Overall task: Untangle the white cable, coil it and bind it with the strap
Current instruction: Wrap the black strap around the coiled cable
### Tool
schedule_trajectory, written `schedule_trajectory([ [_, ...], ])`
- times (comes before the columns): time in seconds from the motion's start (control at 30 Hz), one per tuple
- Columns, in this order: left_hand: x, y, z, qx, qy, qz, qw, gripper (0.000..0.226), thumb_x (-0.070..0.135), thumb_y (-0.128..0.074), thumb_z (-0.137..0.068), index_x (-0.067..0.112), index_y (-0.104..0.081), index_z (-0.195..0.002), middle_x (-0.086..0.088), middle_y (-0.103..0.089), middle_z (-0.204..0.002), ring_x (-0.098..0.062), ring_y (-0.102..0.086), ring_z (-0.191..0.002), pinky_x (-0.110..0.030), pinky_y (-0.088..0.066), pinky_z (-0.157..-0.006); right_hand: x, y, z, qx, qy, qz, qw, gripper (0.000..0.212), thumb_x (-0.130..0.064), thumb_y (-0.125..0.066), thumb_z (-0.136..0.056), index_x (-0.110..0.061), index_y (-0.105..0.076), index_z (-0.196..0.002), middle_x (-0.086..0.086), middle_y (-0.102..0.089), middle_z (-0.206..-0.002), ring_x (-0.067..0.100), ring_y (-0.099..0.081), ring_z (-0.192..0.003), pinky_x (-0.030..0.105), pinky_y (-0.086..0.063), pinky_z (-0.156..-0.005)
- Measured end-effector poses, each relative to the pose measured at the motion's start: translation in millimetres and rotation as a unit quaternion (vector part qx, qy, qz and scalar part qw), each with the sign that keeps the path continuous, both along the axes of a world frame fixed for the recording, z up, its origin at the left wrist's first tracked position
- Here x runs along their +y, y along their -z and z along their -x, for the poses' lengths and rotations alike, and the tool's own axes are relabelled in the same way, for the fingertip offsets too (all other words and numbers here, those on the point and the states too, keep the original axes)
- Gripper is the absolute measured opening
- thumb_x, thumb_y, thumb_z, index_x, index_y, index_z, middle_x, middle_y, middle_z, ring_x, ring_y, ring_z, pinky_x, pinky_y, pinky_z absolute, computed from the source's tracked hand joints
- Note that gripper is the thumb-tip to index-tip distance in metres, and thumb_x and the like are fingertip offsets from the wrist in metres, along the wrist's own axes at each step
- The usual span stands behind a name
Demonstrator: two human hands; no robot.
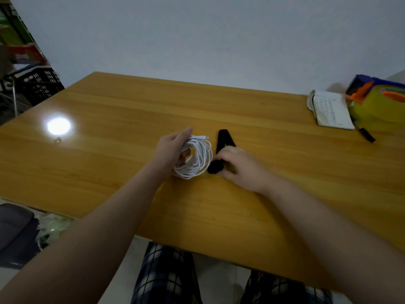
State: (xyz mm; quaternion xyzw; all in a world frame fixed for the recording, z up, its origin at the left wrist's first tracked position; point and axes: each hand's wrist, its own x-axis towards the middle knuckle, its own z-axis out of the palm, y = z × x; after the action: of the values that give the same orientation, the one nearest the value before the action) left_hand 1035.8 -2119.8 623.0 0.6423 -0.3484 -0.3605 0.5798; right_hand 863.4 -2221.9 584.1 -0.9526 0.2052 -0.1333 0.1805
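The white cable [198, 160] is wound into a round coil near the middle of the wooden table [109, 154]. My left hand [173, 148] is closed on the coil's left side, fingers through its middle, and one plug end sticks out at the top right. Just right of the coil lies the black strap [222, 142], folded into a narrow upside-down V. My right hand [237, 167] covers and pinches the strap's near end, which lies beside the coil.
At the back right corner sit an open notebook [331, 110], a yellow and blue tape dispenser [377, 99] and a black pen [367, 134]. A lamp glare and a small clear object [57, 140] lie at the left. A black crate [37, 84] stands beyond the table's left edge.
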Motion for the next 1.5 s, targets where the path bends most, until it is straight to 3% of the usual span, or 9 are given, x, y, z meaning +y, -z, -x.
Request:
schedule_trajectory([
  [0.2, 3.3, -6.7, 22.2, -0.017, 0.206, -0.043, 0.977, 0.034, 0.027, -0.051, -0.095, 0.026, -0.049, -0.129, 0.011, -0.038, -0.046, -0.006, -0.037, -0.04, -0.018, -0.029, -0.038, -4.3, -17.8, -3.1, -0.159, 0.162, -0.156, 0.961, 0.011, -0.012, -0.058, -0.088, -0.009, -0.057, -0.098, 0.0, -0.06, -0.078, 0.016, -0.05, -0.067, 0.035, -0.04, -0.065],
  [0.33, -6.8, -12.5, 32.5, -0.063, 0.198, -0.049, 0.977, 0.019, 0.029, -0.054, -0.094, 0.02, -0.058, -0.11, 0.008, -0.039, -0.05, -0.009, -0.039, -0.043, -0.022, -0.029, -0.042, 3.8, -37.7, -2.3, -0.167, 0.126, -0.186, 0.96, 0.018, -0.016, -0.059, -0.089, -0.024, -0.048, -0.101, 0.01, -0.062, -0.07, 0.02, -0.052, -0.055, 0.032, -0.038, -0.051],
  [0.6, -11.8, -13.0, 20.9, -0.068, 0.138, -0.021, 0.988, 0.019, 0.022, -0.046, -0.098, 0.008, -0.052, -0.086, -0.005, -0.041, -0.057, -0.006, -0.037, -0.037, -0.017, -0.027, -0.038, -24.6, -46.3, 24.2, -0.182, 0.15, -0.165, 0.958, 0.012, -0.013, -0.067, -0.083, -0.004, -0.063, -0.09, -0.001, -0.048, -0.063, 0.01, -0.043, -0.055, 0.024, -0.035, -0.055],
  [0.73, -13.6, -11.1, 22.3, -0.108, 0.152, -0.028, 0.982, 0.025, 0.023, -0.047, -0.097, 0.013, -0.052, -0.075, 0.0, -0.042, -0.052, -0.008, -0.036, -0.037, -0.019, -0.026, -0.039, -23.1, -40.8, 27.4, -0.047, 0.132, -0.09, 0.986, 0.01, -0.014, -0.065, -0.083, -0.009, -0.061, -0.09, 0.003, -0.059, -0.083, 0.01, -0.051, -0.067, 0.025, -0.034, -0.062],
  [0.83, -17.1, -12.1, 30.0, -0.104, 0.18, -0.027, 0.978, 0.019, 0.021, -0.047, -0.097, 0.013, -0.059, -0.084, 0.005, -0.04, -0.049, -0.007, -0.038, -0.039, -0.018, -0.025, -0.04, -4.8, -55.3, 17.1, -0.098, 0.068, -0.337, 0.934, 0.041, -0.019, -0.054, -0.077, -0.019, -0.056, -0.117, -0.002, -0.062, -0.112, 0.013, -0.058, -0.102, 0.023, -0.046, -0.083],
  [0.93, -14.8, -13.9, 31.6, -0.099, 0.193, -0.02, 0.976, 0.017, 0.021, -0.048, -0.098, 0.015, -0.063, -0.101, 0.008, -0.039, -0.047, -0.006, -0.038, -0.04, -0.02, -0.026, -0.041, -3.9, -63.5, 10.2, -0.17, 0.068, -0.487, 0.854, 0.033, -0.023, -0.047, -0.082, -0.024, -0.062, -0.111, 0.004, -0.065, -0.113, 0.021, -0.06, -0.107, 0.034, -0.045, -0.094],
  [1.07, -10.1, -13.5, 35.6, -0.112, 0.22, -0.011, 0.969, 0.017, 0.023, -0.049, -0.097, 0.017, -0.065, -0.099, 0.01, -0.04, -0.048, -0.006, -0.037, -0.042, -0.02, -0.027, -0.041, -8.0, -65.1, 15.7, -0.045, 0.079, -0.435, 0.896, 0.02, -0.019, -0.053, -0.093, -0.01, -0.068, -0.103, 0.01, -0.064, -0.087, 0.019, -0.054, -0.072, 0.028, -0.044, -0.062],
  [1.33, -15.1, -14.8, 37.2, -0.124, 0.185, -0.05, 0.974, 0.024, 0.033, -0.051, -0.095, 0.013, -0.048, -0.082, 0.001, -0.041, -0.054, -0.005, -0.039, -0.039, -0.021, -0.028, -0.041, -13.0, -69.6, 26.4, -0.011, 0.081, -0.314, 0.946, 0.013, -0.015, -0.069, -0.082, -0.014, -0.059, -0.074, -0.002, -0.056, -0.067, 0.009, -0.053, -0.061, 0.024, -0.043, -0.06],
  [1.5, -17.3, -18.8, 37.1, -0.114, 0.209, -0.106, 0.965, 0.041, 0.043, -0.05, -0.094, 0.01, -0.048, -0.069, 0.0, -0.039, -0.052, -0.004, -0.036, -0.035, -0.018, -0.03, -0.039, -20.8, -62.2, 23.3, -0.072, 0.13, -0.241, 0.959, 0.02, -0.01, -0.075, -0.075, -0.007, -0.059, -0.085, 0.008, -0.06, -0.075, 0.021, -0.057, -0.07, 0.042, -0.049, -0.07],
])
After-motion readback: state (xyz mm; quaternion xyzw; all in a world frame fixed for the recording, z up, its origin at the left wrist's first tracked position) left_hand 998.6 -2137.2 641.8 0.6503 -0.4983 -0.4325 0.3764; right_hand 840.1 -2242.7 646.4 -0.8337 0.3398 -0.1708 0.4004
